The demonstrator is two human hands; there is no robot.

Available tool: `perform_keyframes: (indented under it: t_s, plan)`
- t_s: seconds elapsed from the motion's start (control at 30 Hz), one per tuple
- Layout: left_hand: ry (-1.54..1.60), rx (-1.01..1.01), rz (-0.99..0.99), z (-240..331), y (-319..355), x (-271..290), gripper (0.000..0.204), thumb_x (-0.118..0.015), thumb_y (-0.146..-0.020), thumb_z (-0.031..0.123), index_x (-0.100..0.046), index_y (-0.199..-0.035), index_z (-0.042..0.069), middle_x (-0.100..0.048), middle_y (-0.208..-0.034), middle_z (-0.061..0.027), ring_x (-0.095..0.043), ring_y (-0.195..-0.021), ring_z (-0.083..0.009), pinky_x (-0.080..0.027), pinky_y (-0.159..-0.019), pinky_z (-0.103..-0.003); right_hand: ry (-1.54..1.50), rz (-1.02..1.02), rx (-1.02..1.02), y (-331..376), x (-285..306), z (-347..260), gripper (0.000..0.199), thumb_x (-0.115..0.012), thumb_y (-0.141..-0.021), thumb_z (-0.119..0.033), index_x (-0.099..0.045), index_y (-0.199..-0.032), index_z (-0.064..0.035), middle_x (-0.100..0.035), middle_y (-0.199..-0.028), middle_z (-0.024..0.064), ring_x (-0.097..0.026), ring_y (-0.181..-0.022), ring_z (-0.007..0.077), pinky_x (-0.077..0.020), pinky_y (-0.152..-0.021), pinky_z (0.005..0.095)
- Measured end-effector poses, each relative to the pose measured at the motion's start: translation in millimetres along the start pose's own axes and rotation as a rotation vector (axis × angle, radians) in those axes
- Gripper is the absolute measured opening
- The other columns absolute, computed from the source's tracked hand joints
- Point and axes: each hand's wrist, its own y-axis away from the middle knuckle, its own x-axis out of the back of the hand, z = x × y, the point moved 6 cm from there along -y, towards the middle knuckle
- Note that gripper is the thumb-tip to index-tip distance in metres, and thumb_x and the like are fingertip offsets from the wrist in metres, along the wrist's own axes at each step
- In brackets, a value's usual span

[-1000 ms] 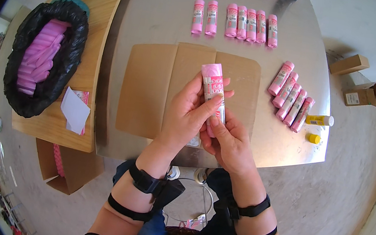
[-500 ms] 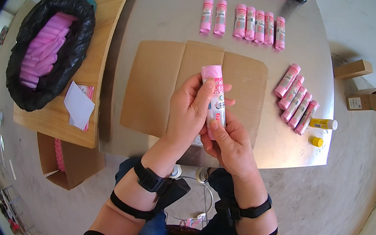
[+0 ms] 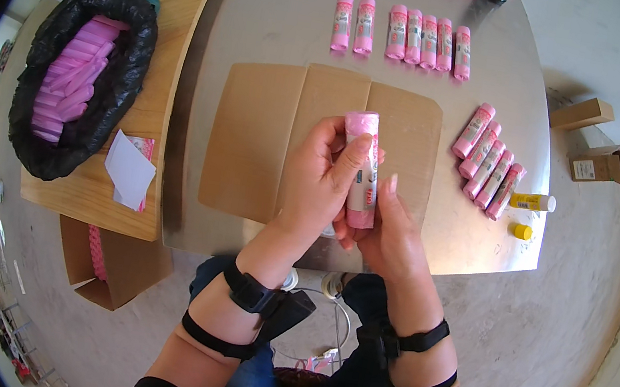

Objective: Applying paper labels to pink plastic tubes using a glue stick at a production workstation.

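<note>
A roll of pink plastic bags [image 3: 363, 194] with a printed paper label stands nearly upright over the cardboard sheet. My left hand [image 3: 321, 175] wraps its upper part, thumb across the front. My right hand [image 3: 394, 235] is at the lower end, its fingers curled under and behind the roll, thumb raised along the right side. Part of those fingers is hidden. To the right, several labelled pink rolls [image 3: 485, 163] lie side by side at a slant, beside a yellow glue stick [image 3: 532, 202] and its yellow cap [image 3: 521, 232].
Beneath my hands lies a flat cardboard sheet [image 3: 249, 143] on the metal table [image 3: 289, 20]. More pink rolls [image 3: 413, 36] form a row farther back. A black-lined container [image 3: 127, 92] of pink rolls and white paper [image 3: 129, 170] sit on the wooden table at left. An open carton [image 3: 131, 275] stands below.
The roll has shifted slightly right and turned in my hands, so its label faces more to the right. My right thumb has lifted off the label.
</note>
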Motion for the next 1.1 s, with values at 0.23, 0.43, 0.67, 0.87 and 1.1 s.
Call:
perform_keyframes:
  t_s: [0.23,0.43,0.67,0.87,1.1]
  plan:
    - [0.017,-0.032,0.061,-3,0,0,0.03,-0.055,-0.093,0.028,-0.051,-0.103,0.0,-0.064,-0.082,-0.0094,-0.063,-0.073,-0.0138,-0.051,-0.066,-0.025,0.327,0.144,0.089,-3,7,6,0.037,-0.044,-0.097,-0.038,-0.054,-0.099,-0.0025,-0.05,-0.065,0.0022,-0.044,-0.048,0.0072,-0.0295,-0.039,0.0177]
    - [0.107,0.069,0.131,-5,-1,5,0.033,-0.055,-0.093,0.032,-0.053,-0.099,-0.001,-0.063,-0.077,-0.0094,-0.063,-0.071,-0.014,-0.05,-0.062,-0.024,0.25,0.033,0.063,-3,-2,6,0.023,-0.046,-0.098,-0.027,-0.05,-0.096,-0.0039,-0.05,-0.072,0.0,-0.044,-0.054,0.0053,-0.0322,-0.044,0.018]
    - [0.192,0.177,0.041,-9,-2,3,0.033,-0.055,-0.093,0.028,-0.053,-0.106,-0.003,-0.063,-0.082,-0.0094,-0.064,-0.076,-0.0141,-0.05,-0.066,-0.023,0.19,-0.062,0.053,-4,2,9,0.019,-0.047,-0.097,-0.022,-0.05,-0.098,-0.0035,-0.051,-0.076,0.001,-0.047,-0.062,0.0064,-0.0351,-0.048,0.019]
    - [0.094,0.07,-0.114,-2,-3,-5,0.031,-0.055,-0.093,0.021,-0.05,-0.113,-0.002,-0.063,-0.094,-0.011,-0.065,-0.084,-0.0187,-0.052,-0.071,-0.028,0.165,0.009,0.058,-1,5,0,0.02,-0.047,-0.097,-0.021,-0.05,-0.101,-0.0017,-0.052,-0.078,0.0019,-0.047,-0.063,0.0071,-0.0362,-0.05,0.02]
    - [0.079,0.073,-0.038,-2,-4,-3,0.025,-0.052,-0.095,0.024,-0.053,-0.1,-0.001,-0.063,-0.086,-0.0105,-0.066,-0.077,-0.0192,-0.053,-0.067,-0.029,0.229,-0.037,0.058,-2,2,1,0.02,-0.054,-0.092,-0.009,-0.047,-0.109,-0.0015,-0.051,-0.076,0.0012,-0.046,-0.063,0.0069,-0.0369,-0.051,0.0203]
